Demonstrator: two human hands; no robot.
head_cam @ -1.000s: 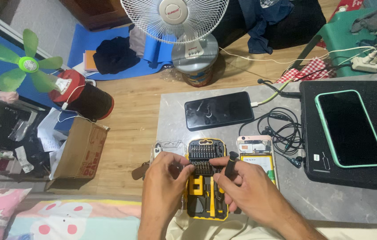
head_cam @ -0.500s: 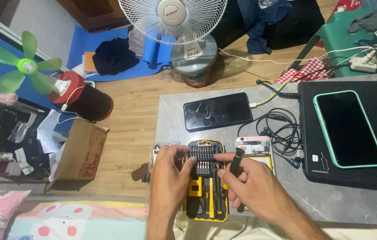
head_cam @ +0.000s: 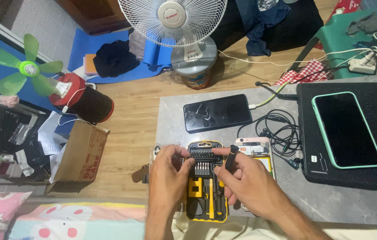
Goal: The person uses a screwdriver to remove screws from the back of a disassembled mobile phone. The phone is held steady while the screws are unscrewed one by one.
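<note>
Head view, hands: I count two, both over the yellow-and-black bit case [head_cam: 206, 195] at the near edge of the grey table [head_cam: 330, 204].
Left hand [head_cam: 167, 180]: fingers curled narrow over the case's left edge, thumb tip on the bit rows – I cannot tell whether it grips a bit.
Right hand [head_cam: 244, 178]: closed around a black driver handle [head_cam: 231, 156], forefinger stretched to the top of the bit rows.
Bit case: one, open, lying flat; rows of metal bits in its upper half, yellow and black tools in its lower half.
Phones: I count three – one dark phone [head_cam: 218, 112] face up beyond the case, one mint-rimmed phone [head_cam: 346, 130] lying on the black laptop [head_cam: 375, 173], and one opened pink-edged phone [head_cam: 256, 149] just right of the case, partly under my right hand.
Cables: one black tangle [head_cam: 282, 133] between the opened phone and the laptop.
Fans: two – one white pedestal fan [head_cam: 173, 20] on the wooden floor past the table, one small green fan [head_cam: 26, 69] at far left.
Boxes: one cardboard box [head_cam: 79, 153] on the floor left of the table.
</note>
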